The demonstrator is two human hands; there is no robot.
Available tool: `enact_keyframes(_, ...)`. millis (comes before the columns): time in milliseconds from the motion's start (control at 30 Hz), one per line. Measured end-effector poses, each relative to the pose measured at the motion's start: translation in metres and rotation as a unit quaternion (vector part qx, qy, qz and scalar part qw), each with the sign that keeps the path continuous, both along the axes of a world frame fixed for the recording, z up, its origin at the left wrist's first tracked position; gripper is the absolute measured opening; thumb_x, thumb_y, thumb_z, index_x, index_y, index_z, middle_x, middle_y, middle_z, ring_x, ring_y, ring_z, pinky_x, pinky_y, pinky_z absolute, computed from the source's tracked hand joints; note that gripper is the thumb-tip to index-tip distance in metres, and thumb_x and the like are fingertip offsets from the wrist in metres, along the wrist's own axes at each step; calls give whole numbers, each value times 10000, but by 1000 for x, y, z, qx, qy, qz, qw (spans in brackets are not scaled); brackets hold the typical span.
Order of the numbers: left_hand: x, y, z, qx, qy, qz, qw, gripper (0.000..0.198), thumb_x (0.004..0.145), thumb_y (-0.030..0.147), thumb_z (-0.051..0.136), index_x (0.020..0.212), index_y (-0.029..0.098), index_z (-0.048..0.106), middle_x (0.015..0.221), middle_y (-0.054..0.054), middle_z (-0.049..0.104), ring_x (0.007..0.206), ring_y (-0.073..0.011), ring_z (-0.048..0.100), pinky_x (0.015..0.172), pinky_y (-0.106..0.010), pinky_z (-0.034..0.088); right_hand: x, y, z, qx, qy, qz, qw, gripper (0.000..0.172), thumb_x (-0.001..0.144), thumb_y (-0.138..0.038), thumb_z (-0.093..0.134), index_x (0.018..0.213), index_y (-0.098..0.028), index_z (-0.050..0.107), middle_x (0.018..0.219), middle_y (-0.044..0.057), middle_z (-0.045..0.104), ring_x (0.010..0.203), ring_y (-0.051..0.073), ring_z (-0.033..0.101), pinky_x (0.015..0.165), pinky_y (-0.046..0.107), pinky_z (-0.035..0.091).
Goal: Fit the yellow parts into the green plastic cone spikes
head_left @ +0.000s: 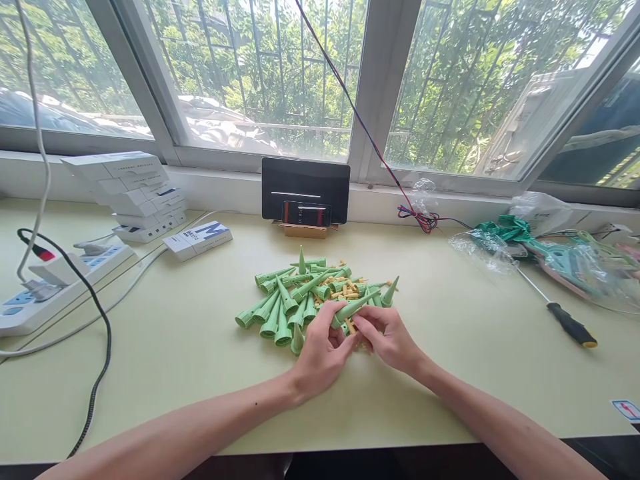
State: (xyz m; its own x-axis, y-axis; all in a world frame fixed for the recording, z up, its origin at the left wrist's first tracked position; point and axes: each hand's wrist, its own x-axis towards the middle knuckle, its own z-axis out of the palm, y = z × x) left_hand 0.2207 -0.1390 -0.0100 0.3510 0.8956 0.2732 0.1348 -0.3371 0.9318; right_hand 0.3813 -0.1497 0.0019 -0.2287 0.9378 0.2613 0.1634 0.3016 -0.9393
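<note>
The left hand (pixel 320 353) gripped a green plastic spike (pixel 353 309), its tip slanting up to the right, while the right hand (pixel 393 337) pinched a small tan peg (pixel 351 327) just below it. The spike was above the near right side of a heap of green spikes (pixel 273 319) and loose tan pegs (pixel 346 289). 1 screwdriver (pixel 571 324) lay well apart, rightward.

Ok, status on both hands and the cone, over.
Left hand: holding green cone. Right hand: at a tan peg beside it. Crowding close: heaped cones, just beyond the hands.
</note>
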Motion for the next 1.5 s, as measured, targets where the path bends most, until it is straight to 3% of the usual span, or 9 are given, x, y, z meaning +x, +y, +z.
enact_keyframes(233,0,0,0,7,-3,10,1000,305,858,298,617,1136,225,511,949,-6,527,538,-58,464,437,-183,379,1,1,0,-50,30,25,998,304,946,-413,491,764,-184,571,535,-37,449,442,89,404,423,223,355)
enact_keyframes(567,-1,0,-1,17,1,17,1000,293,866,268,613,1135,234,503,969,-8,514,545,-60,460,451,-194,391,0,2,-2,-37,14,-1,999,292,941,-427,507,800,-182,579,515,-50,445,422,87,410,410,218,359)
enact_keyframes(767,-1,-2,0,49,10,24,998,288,871,219,586,1143,236,492,989,-23,516,598,-83,501,485,-204,424,-1,-1,0,67,-70,-60,993,177,915,-324,551,872,-167,620,634,-1,578,529,110,511,481,227,413)
enact_keyframes(900,-1,-1,-2,57,8,29,998,306,871,190,564,1162,247,485,1000,-20,515,592,-76,499,494,-202,434,-2,-3,0,134,-119,-101,979,130,879,-281,589,905,-163,636,631,6,618,493,106,502,456,227,410)
enact_keyframes(1133,0,-2,-5,62,12,50,997,295,875,206,572,1155,239,487,988,-8,508,534,-48,461,477,-191,436,-1,-3,-3,215,-163,-118,956,83,873,-263,599,867,-183,620,725,25,671,494,98,525,461,220,440)
enact_keyframes(1500,0,-1,-11,113,67,46,990,416,878,92,480,1261,256,463,1065,-29,473,563,-58,443,558,-225,476,-3,-4,-5,253,-214,-141,933,115,842,-254,637,763,-176,605,613,-14,639,446,84,489,473,219,398)
